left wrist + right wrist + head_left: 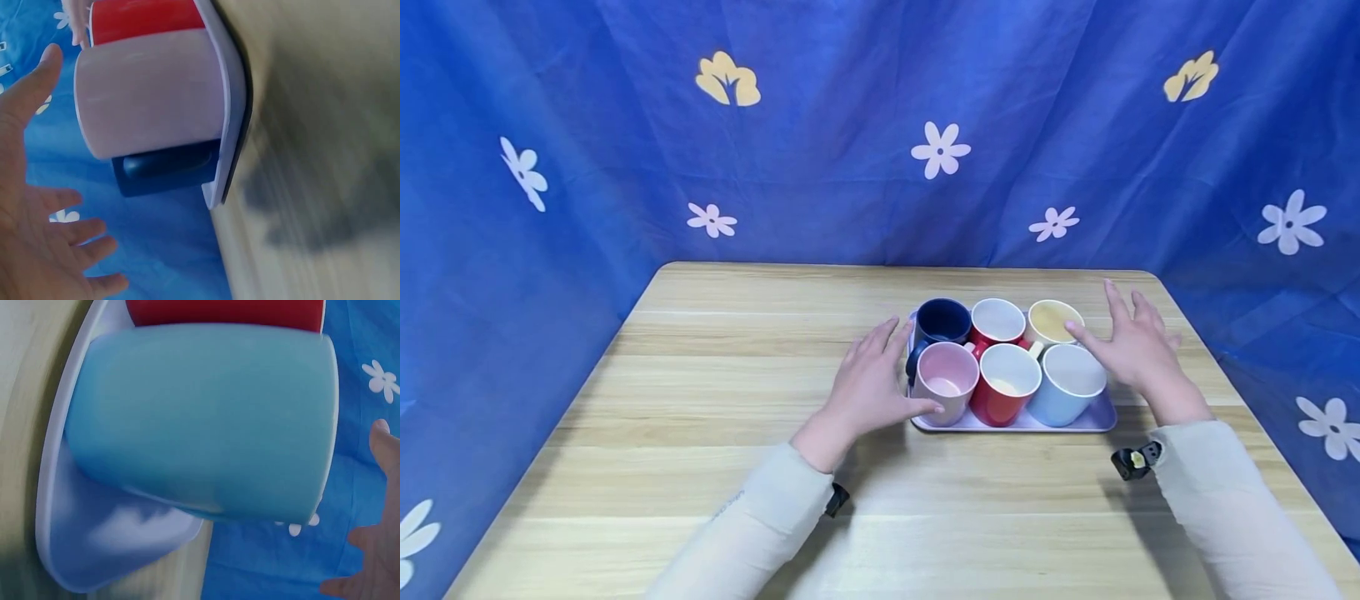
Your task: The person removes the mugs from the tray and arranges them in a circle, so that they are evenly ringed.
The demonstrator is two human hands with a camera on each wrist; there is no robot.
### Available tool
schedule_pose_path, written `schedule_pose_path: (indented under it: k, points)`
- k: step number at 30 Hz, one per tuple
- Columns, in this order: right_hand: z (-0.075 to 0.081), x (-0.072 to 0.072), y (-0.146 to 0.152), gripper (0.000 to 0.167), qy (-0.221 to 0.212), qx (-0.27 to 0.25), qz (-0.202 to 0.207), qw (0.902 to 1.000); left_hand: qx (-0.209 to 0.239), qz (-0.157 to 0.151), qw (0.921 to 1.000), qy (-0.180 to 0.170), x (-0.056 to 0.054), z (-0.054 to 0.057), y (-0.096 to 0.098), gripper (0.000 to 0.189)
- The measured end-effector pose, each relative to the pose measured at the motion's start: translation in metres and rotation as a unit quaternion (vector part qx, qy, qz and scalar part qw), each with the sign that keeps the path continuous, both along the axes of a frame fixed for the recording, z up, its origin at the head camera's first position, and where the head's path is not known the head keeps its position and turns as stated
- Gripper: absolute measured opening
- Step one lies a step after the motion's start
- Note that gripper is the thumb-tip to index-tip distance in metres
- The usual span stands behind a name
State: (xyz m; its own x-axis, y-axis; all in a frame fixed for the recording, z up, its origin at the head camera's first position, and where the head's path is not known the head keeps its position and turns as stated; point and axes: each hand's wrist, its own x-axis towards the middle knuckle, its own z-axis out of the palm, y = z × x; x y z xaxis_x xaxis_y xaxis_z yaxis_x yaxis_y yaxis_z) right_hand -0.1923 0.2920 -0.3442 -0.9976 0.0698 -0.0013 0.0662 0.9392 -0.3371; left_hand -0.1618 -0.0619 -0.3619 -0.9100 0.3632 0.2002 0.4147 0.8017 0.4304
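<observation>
A lilac tray [1105, 414] on the table carries several mugs in two rows. In the front row stand a pink mug [946, 400], a red mug [1000, 407] and a light blue mug [1060, 404]. Behind them are a dark blue mug [942, 321], a second red mug [997, 319] and a cream mug [1052, 321]. My left hand [872, 383] is spread beside the pink mug, fingers apart, holding nothing. On the other side my right hand [1135, 350] is spread near the light blue and cream mugs, also holding nothing. Both wrist views show a gap between hand and mug.
The wooden table [715, 400] stretches away to the left of the tray and in front of it. A blue curtain [850, 133] with flower prints hangs behind the table and along both sides.
</observation>
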Motion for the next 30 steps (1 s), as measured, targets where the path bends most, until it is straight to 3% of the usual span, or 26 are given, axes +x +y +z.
schedule_pose_path:
  k: [17,30]
  points:
    - [-0.021,0.001,0.035,0.094,-0.021,-0.076,-0.011,0.9968,0.112,0.014,0.9936,-0.006,0.007,-0.022,0.023,0.106]
    - [-0.043,0.008,0.050,0.091,-0.032,-0.136,-0.013,0.9901,0.227,0.054,0.9723,-0.003,0.015,-0.037,0.038,0.093]
